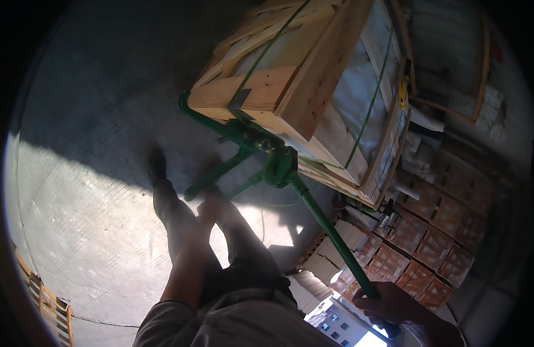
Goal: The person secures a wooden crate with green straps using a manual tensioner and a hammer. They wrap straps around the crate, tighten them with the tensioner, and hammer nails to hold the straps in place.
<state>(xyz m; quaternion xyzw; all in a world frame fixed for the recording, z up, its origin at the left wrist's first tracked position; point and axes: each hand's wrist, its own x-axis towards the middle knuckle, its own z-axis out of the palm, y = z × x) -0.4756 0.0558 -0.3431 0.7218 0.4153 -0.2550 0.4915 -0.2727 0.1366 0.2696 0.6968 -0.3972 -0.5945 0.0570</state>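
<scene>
A long green metal lever (336, 237) runs from a jointed green metal frame (238, 134) down to the lower right. My right hand (388, 303) is closed round the lever's grip end. The frame's upper bar lies against the near end of a wooden crate (319, 75), and two shorter green bars stick out toward my legs. My left hand (208, 213) hangs in front of my legs, close to the end of one green bar; it is blurred and its fingers cannot be made out. Green straps (368, 115) run round the crate, which has pale sheeting behind its slats.
Concrete floor (87, 168) spreads to the left, part in shadow and part sunlit. Stacked brown boxes (414, 237) stand at the right. A yellow-handled tool (403, 92) is at the crate's far side. Wooden slats (47, 306) show at the lower left.
</scene>
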